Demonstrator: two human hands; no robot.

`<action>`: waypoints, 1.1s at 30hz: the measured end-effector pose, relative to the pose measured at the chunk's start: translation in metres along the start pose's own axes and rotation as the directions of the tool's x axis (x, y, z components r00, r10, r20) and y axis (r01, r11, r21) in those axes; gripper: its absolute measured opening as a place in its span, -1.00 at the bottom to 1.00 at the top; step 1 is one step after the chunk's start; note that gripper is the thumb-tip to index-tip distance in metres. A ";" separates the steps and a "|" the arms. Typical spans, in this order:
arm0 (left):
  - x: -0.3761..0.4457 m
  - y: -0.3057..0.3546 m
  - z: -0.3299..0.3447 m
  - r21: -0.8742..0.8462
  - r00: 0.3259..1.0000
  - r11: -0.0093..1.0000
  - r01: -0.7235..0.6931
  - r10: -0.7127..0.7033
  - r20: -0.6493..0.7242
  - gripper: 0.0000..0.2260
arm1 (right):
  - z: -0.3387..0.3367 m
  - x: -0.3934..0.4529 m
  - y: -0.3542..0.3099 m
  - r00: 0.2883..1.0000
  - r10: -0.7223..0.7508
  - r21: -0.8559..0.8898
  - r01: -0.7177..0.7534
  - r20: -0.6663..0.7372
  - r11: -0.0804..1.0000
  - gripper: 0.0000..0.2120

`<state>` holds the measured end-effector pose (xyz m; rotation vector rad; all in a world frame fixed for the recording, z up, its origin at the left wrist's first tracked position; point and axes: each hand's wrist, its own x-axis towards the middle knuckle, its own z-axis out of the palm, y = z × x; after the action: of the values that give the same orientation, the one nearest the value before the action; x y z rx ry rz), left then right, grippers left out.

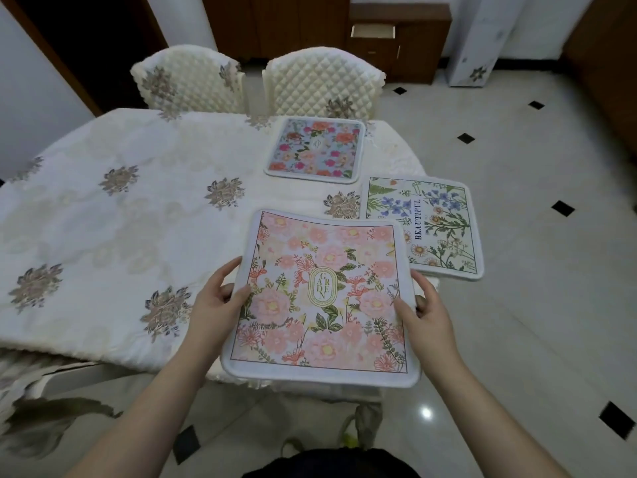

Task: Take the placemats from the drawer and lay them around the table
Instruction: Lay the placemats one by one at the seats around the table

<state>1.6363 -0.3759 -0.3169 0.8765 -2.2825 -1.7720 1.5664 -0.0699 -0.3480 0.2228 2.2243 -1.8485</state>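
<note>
In the head view, the person holds a pink placemat [320, 298] by its two side edges: the left hand [215, 298] and the right hand [425, 313] each have their fingers closed on it, thumbs on top. It hangs over the near right corner of the worktop [103, 219], not yet laid. Two placemats already lie there: a blue floral placemat [315, 150] at the far side before a quilted chair [322, 81], and a green placemat [436, 225] overhanging the right edge. The drawer [372, 31] stands open far behind. Next, the placemat likely needs lowering flat at a free seat, square to the edge.
</note>
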 end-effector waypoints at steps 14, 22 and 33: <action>0.060 -0.036 -0.055 -0.205 0.980 0.975 0.084 -0.043 0.196 -0.59 | 0.073 -0.008 0.005 0.988 -0.037 -0.068 0.027 -0.150 0.997 -0.51; 0.106 -0.071 -0.123 -0.168 0.957 0.978 0.120 -0.068 0.283 -0.57 | 0.155 -0.020 0.009 0.978 -0.028 -0.109 0.005 -0.206 0.994 -0.54; 0.117 -0.103 -0.115 -0.018 0.955 0.996 0.090 -0.082 0.284 -0.59 | 0.166 -0.010 0.031 0.972 0.114 -0.135 -0.143 -0.204 0.981 -0.66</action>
<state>1.6271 -0.5480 -0.4048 0.7712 -2.4088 -2.0860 1.5986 -0.2266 -0.4024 0.5286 2.4001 -1.6480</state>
